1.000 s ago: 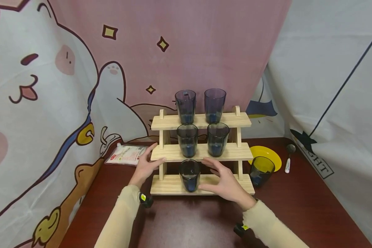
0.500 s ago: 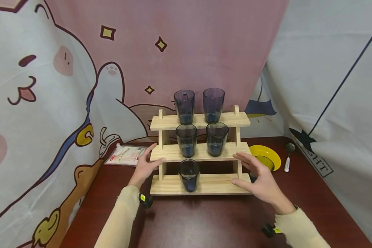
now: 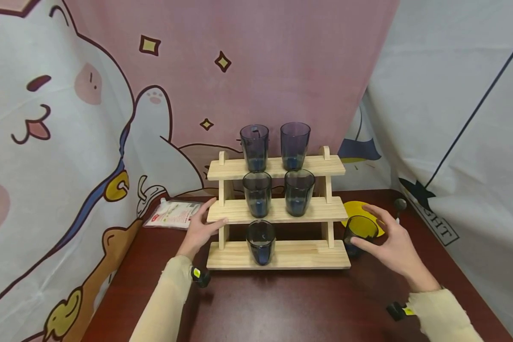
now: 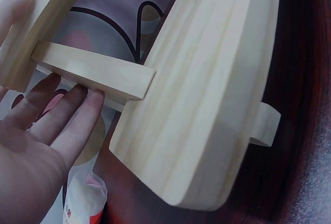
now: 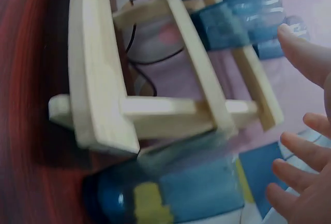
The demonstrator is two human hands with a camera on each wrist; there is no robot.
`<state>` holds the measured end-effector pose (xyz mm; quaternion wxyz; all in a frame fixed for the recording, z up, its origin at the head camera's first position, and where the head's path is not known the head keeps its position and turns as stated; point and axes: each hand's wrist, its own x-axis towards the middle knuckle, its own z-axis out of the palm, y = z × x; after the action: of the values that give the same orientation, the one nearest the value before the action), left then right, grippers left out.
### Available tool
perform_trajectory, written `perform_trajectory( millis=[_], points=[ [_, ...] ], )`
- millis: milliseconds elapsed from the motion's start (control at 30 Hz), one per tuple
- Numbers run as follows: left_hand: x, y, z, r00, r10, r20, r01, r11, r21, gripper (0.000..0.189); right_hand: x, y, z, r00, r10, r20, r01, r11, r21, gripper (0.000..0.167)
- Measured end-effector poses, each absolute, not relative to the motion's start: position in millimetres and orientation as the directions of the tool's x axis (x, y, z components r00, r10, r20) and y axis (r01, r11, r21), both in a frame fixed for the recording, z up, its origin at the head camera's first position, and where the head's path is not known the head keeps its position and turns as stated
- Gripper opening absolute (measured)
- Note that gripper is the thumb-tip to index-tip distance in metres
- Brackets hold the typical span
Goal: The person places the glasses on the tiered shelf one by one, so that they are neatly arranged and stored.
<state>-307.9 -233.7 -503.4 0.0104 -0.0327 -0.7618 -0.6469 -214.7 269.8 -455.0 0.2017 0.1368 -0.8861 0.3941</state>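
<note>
A three-tier wooden display rack (image 3: 278,254) stands on the table with dark glass tumblers on its tiers. My left hand (image 3: 199,231) grips the rack's left end at the middle tier; in the left wrist view its fingers (image 4: 77,115) touch the side post. A single tumbler (image 3: 261,243) sits on the bottom tier. Off the rack's right end another tumbler (image 3: 354,237) stands upright on the table. My right hand (image 3: 395,244) is beside that tumbler with thumb and fingers spread, and the right wrist view shows a gap between them.
Behind the right-hand tumbler lies a yellow plate (image 3: 354,208), with a spoon (image 3: 400,205) partly hidden by my hand. A white packet (image 3: 173,214) lies left of the rack. Printed cloth (image 3: 325,61) hangs behind the table.
My right hand has moved right, from beside the bottom-tier tumbler, past the rack's end, to the tumbler on the table. My left hand stays on the rack.
</note>
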Motion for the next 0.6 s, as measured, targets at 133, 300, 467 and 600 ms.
perform_trajectory(
  millis=[133,300,467,600],
  points=[
    [-308,-233,-503,-0.998,0.045,0.054,0.061,0.159,0.985,0.085,-218,280,-463,-0.914,-0.058,0.402,-0.327,0.693,-0.643,0.103],
    [-307,-233,-501,-0.998,0.039,0.054,0.060,0.163,0.985,0.085,-224,289,-475,-0.945,-0.038,0.324,-0.249,0.726,-0.641,0.114],
    [-307,-233,-502,-0.997,0.034,0.064,0.069,0.164,0.984,0.087,-230,294,-484,-0.964,-0.029,0.263,-0.202,0.725,-0.659,0.119],
    [-307,-234,-503,-0.997,0.032,0.068,0.072,0.167,0.983,0.087,-235,298,-492,-0.975,-0.040,0.218,-0.184,0.697,-0.694,0.120]
  ],
)
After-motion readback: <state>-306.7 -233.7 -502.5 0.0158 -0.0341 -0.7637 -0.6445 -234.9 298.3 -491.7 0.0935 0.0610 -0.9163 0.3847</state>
